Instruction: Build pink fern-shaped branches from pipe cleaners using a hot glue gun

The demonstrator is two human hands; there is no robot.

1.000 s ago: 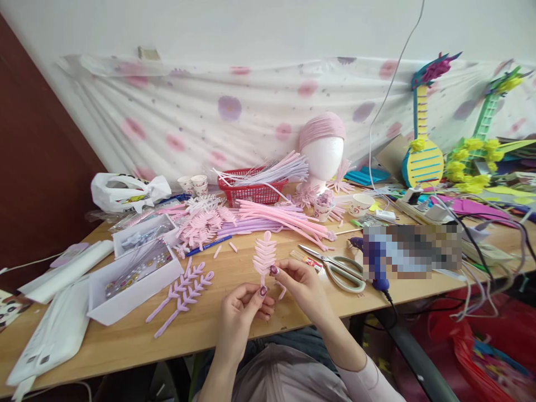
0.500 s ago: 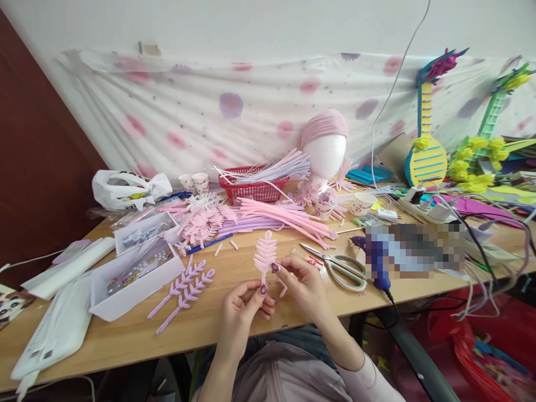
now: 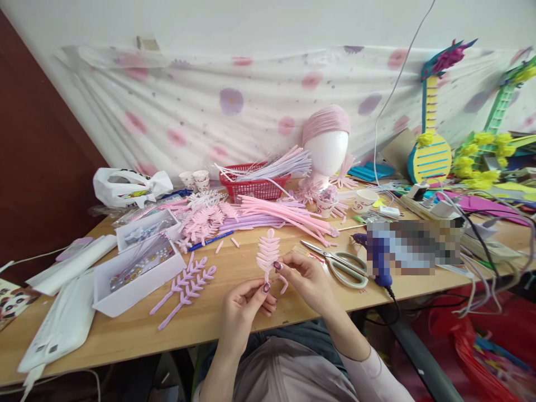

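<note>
Upright above the table edge stands a pink pipe-cleaner leaf [image 3: 268, 250] with a looped tip and paired side barbs. My left hand [image 3: 246, 304] pinches its stem between thumb and fingers. My right hand [image 3: 306, 278] is closed at the leaf's lower right side, thumb and fingertips pressed together there. A short loose pipe-cleaner end [image 3: 285, 285] sticks out below the right fingers. Two lilac pipe-cleaner sprigs [image 3: 188, 290] lie left of my hands. Scissors [image 3: 345, 267] with pale green handles rest to the right.
Behind lie pink pipe cleaners [image 3: 285, 215], a red basket [image 3: 257, 190] and a foam head [image 3: 329, 151]. White boxes [image 3: 136, 287] of beads stand left. At right are a blue glue gun [image 3: 380, 259], cables and a power strip [image 3: 498, 245]. A blue pen [image 3: 211, 240] lies mid-table.
The view has shifted slightly. Both hands keep their grip at the leaf's base; the loose pipe-cleaner end below the right fingers shows a little more.
</note>
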